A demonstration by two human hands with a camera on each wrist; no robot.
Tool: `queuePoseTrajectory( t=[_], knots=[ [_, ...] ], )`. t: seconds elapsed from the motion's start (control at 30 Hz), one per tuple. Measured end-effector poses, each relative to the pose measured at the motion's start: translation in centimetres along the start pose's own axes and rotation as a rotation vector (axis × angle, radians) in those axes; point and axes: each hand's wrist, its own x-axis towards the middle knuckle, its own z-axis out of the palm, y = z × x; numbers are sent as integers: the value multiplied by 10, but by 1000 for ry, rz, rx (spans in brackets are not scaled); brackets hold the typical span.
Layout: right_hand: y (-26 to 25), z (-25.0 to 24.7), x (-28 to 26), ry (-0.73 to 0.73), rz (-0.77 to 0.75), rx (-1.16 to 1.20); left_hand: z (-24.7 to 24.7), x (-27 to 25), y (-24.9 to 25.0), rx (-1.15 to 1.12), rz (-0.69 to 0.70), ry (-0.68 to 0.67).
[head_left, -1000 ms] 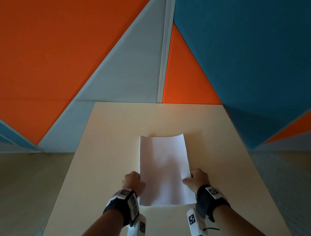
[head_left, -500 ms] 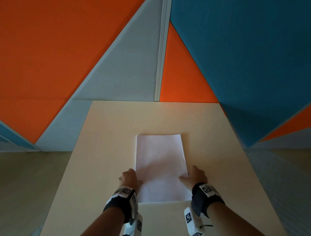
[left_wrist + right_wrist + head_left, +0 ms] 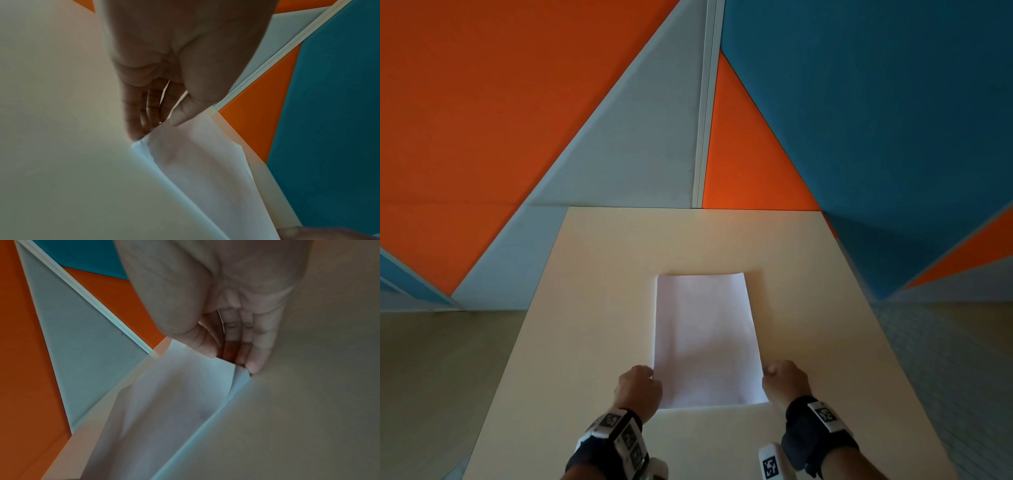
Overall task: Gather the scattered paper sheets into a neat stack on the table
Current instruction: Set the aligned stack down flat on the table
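A stack of white paper sheets (image 3: 705,335) lies lengthwise in the middle of the beige table (image 3: 585,308). Its far edge arches up a little. My left hand (image 3: 643,387) pinches the stack's left edge near the front. In the left wrist view the left hand (image 3: 160,126) has its thumb on top of the sheets (image 3: 205,162) and its fingers under the edge. My right hand (image 3: 784,380) pinches the right edge opposite. The right wrist view shows the right hand (image 3: 230,360) with thumb above the paper (image 3: 164,402) and fingers at its edge.
Orange, grey and blue wall panels (image 3: 619,154) rise directly behind the table's far edge. Floor (image 3: 431,377) shows on both sides of the table. I see no other sheets lying on the tabletop.
Half a second ago the stack lay flat with my fingers more extended at its sides. Now both hands pinch the side edges and the far edge arches up slightly.
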Motion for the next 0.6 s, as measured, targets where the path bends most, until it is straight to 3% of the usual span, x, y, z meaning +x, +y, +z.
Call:
queuePoseTrajectory(
  t=[0.6],
  knots=[
    [-6,-14,15,-56,63,70,-9,2,-3,-18,25,-3]
  ],
)
